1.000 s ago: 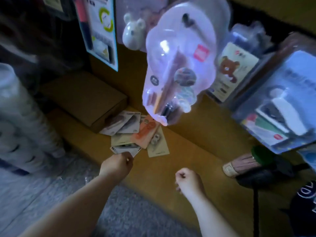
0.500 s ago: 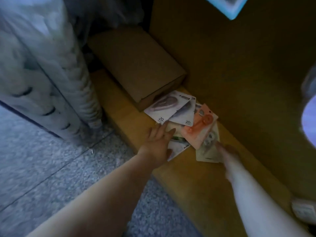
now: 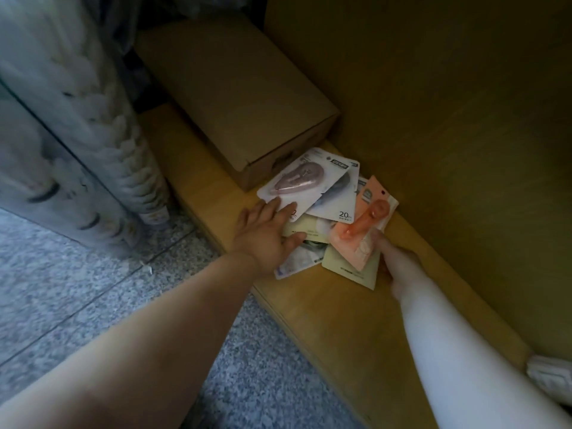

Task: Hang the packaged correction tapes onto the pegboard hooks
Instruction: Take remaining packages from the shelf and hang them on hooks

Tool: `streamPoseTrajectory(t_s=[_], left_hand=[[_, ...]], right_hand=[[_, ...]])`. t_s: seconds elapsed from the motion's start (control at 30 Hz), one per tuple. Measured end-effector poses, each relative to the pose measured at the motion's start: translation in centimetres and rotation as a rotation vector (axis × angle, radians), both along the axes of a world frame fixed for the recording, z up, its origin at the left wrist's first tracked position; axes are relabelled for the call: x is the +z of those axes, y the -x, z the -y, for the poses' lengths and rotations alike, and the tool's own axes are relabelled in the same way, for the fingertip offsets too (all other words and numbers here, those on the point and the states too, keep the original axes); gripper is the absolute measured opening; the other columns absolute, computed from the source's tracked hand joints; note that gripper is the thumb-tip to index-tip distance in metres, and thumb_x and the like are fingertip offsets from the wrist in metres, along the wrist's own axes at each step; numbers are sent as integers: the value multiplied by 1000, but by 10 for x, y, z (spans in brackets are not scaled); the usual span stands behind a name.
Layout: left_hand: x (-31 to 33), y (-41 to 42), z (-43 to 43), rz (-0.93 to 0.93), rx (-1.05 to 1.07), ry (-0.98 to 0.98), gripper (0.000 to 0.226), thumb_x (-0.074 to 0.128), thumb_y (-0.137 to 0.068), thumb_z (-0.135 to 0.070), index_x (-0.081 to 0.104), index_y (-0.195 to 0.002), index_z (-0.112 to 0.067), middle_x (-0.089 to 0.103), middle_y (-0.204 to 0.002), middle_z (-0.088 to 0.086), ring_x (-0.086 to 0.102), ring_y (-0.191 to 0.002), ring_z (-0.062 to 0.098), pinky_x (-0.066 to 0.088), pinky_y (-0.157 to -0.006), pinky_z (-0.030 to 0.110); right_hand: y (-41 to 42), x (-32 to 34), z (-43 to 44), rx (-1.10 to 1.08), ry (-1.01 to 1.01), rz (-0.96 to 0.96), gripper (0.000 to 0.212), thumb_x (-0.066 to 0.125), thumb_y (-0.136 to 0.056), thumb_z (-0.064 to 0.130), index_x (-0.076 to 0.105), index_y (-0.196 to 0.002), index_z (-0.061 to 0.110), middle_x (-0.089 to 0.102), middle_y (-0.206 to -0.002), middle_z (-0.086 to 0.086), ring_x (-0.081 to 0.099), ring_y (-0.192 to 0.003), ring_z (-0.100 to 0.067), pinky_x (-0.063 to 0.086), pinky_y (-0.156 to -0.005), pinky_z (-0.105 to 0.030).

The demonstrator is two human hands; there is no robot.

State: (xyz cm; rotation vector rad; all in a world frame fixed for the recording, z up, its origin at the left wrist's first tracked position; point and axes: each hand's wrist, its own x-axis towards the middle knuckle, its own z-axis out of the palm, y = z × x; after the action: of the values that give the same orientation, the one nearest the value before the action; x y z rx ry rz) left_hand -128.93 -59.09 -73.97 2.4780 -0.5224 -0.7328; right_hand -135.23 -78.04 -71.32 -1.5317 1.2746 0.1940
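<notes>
Head view: speckled stone floor (image 3: 93,292), smooth wooden ledge (image 3: 340,320), plain cardboard box (image 3: 235,97) beyond both hands. Left hand (image 3: 263,239), fingers spread flat, presses the glossy carded correction tapes (image 3: 325,209); right hand (image 3: 399,264) fingers pinch the orange carded tape (image 3: 359,239).
</notes>
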Motion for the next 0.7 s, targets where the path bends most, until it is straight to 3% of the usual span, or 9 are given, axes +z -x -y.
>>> streamPoseTrajectory(t_s=[0.17, 0.33, 0.47, 0.6, 0.7], left_hand=[[1, -1, 1, -40, -14, 17, 59, 32, -94, -48, 9, -146, -35, 2, -158, -5, -3, -145, 18, -7, -116, 40], [2, -2, -3, -37, -54, 0, 57, 28, -95, -47, 7, -146, -35, 0, -158, -6, -4, -145, 17, -7, -116, 38], [-1, -2, -4, -30, -95, -26, 54, 24, -97, -42, 3, -146, -35, -4, -158, -5, -7, -145, 17, -7, -116, 39], [-2, -4, -6, -10, -117, -59, 50, 21, -100, -32, 2, -146, -35, -5, -158, -6, -6, -145, 17, -6, -116, 38], [-3, -4, -7, -2, -131, -75, 52, 23, -100, -27, 0, -146, -35, -7, -158, -7, -6, -145, 16, -7, -116, 37]], right_hand=[[-9, 0, -11, 8, -118, 38, 55, 58, -85, 41, 49, -127, 6, 54, -132, -14, 51, -121, -28, 42, -88, -33], [-17, -9, -27, -55, -91, 26, 64, 65, -76, 47, 51, -126, 10, 57, -128, -13, 54, -117, -31, 44, -102, -45], [-13, -9, -25, -17, -106, 36, 70, 73, -69, 45, 50, -126, 11, 60, -123, -14, 58, -111, -34, 48, -95, -47], [-3, -8, -30, 24, -327, 94, 50, 61, -83, 32, 48, -130, 17, 61, -120, -15, 60, -104, -33, 50, -82, -41], [6, -11, -31, 40, -491, 171, 38, 49, -92, 26, 48, -129, 16, 63, -106, -12, 61, -92, -27, 48, -78, -39]])
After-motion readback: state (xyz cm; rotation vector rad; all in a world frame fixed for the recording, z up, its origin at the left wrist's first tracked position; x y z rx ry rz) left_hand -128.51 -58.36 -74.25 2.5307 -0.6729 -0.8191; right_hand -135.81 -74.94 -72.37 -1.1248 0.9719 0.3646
